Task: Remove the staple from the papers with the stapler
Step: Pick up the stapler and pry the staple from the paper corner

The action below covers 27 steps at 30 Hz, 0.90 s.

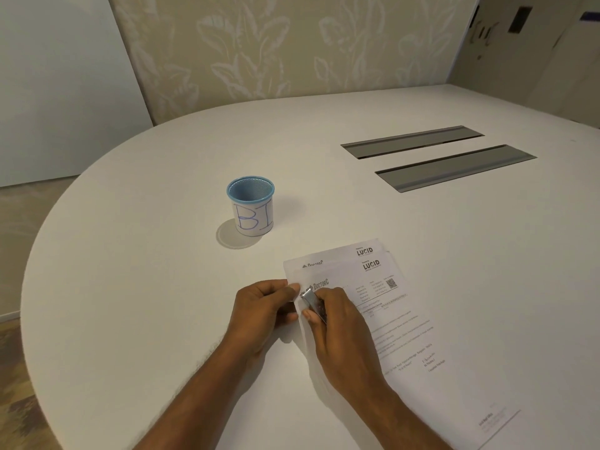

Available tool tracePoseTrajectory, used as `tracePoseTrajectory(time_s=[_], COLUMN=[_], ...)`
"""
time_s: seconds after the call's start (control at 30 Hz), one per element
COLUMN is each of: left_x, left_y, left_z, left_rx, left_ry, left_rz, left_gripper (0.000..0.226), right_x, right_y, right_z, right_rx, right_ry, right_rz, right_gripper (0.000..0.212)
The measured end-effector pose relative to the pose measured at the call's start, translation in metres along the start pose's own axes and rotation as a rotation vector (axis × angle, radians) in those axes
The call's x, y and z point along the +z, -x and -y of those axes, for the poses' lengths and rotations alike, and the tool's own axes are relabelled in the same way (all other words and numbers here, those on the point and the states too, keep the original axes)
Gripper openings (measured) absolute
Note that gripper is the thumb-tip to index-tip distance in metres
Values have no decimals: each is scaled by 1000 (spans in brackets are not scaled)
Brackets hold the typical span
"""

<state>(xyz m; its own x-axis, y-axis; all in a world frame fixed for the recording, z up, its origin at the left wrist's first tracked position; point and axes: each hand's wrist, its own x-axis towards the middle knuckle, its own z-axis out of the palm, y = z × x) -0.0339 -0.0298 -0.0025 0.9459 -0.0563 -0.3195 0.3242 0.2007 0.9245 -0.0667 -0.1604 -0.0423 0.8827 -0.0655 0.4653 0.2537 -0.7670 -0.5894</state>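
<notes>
Printed white papers (402,319), with "DoctorC" and "LUCID" headers, lie on the white table (162,287) near its front right. The top sheet sits slightly offset from the one beneath. My right hand (337,339) grips a small silver stapler (313,303), its tip pressed at the papers' top left corner. My left hand (263,306) pinches that same corner between thumb and fingers. The staple itself is hidden under the stapler and my fingers.
A blue mesh cup (250,206) with a white label reading "BI" stands on the table behind and left of my hands. Two grey cable hatches (454,167) are set into the tabletop at the back right. The table's rounded edge runs along the left.
</notes>
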Motion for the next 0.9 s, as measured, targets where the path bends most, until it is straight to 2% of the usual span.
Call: tracePoseTrajectory(time_s=[0.1,0.2,0.4,0.5,0.63,0.9], left_x=[-3,-3,-2,-1,0,-2], left_y=[-2,-3,-4,-2,-1,-1], left_z=[-3,-5,-4,-5,-5,-3], left_rx=[-48,-87,-90,-63,-50,-46], left_ry=[33,62,75,57,77,68], left_rz=[23,29,-6,-17,-32,-70], left_gripper=[12,8,7,9,7,6], right_x=[1,0,3,-1,-8,-5], right_y=[2,3,4,4,0,-2], right_z=[0,0,-2,0,5,10], right_rx=[-9,-11,19,46,29,46], right_ry=[8,6,-1,-18,-32,-95], right_rz=[-22,-21,-29,19,70,29], right_gripper=[30,26,40,51,25,22])
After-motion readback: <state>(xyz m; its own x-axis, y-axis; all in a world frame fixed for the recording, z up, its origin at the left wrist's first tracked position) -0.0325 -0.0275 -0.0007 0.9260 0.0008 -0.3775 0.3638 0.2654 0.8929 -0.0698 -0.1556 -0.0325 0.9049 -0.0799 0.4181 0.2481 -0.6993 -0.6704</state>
